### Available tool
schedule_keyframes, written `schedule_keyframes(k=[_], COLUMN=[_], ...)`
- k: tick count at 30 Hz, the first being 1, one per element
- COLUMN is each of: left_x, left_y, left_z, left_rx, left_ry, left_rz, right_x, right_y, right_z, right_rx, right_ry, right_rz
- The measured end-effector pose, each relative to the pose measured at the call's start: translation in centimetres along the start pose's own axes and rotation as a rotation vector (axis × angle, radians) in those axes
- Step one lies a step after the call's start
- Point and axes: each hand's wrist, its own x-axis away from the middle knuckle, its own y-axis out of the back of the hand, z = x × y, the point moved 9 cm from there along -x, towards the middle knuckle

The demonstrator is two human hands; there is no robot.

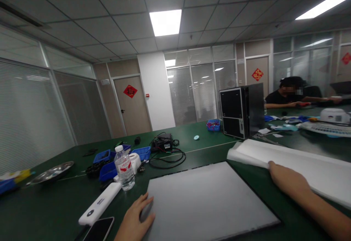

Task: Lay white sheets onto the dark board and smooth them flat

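Note:
My left hand (137,217) rests flat on the near left corner of a grey mat (208,200) lying on the green table, fingers apart and holding nothing. My right hand (285,179) grips the near edge of a long white foam sheet (307,166) at the right, fingers curled under it. A water bottle (124,168) stands just beyond my left hand, with a white power strip (100,204) and a dark phone (98,230) lying beside it.
A black computer case (241,111) stands upright behind the foam. Blue bins (109,162), a black cable coil (167,157), a black box (162,142) and a metal plate (53,171) lie at the left. A seated person (287,94) works at the far right.

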Motion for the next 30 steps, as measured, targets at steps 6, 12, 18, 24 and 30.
schedule_keyframes(k=[6,12,18,24,30], left_x=[0.1,0.3,0.4,0.5,0.6], left_y=[0.1,0.3,0.3,-0.2,-0.5], left_z=[0.1,0.4,0.3,0.1,0.3], left_rx=[-0.011,0.002,-0.021,-0.099,-0.152], left_ry=[-0.012,0.009,0.033,0.026,0.006], left_rz=[0.006,0.01,0.034,0.083,0.101], right_x=[1.2,7.1,7.6,4.2,5.3], right_y=[3.1,4.4,4.4,2.9,2.6], right_z=[7.3,18.3,19.6,14.2,15.4], right_rx=[-0.024,-0.3,-0.359,-0.251,-0.421], right_ry=[0.174,0.579,0.62,0.368,0.419], right_rz=[0.026,0.235,0.279,0.258,0.327])
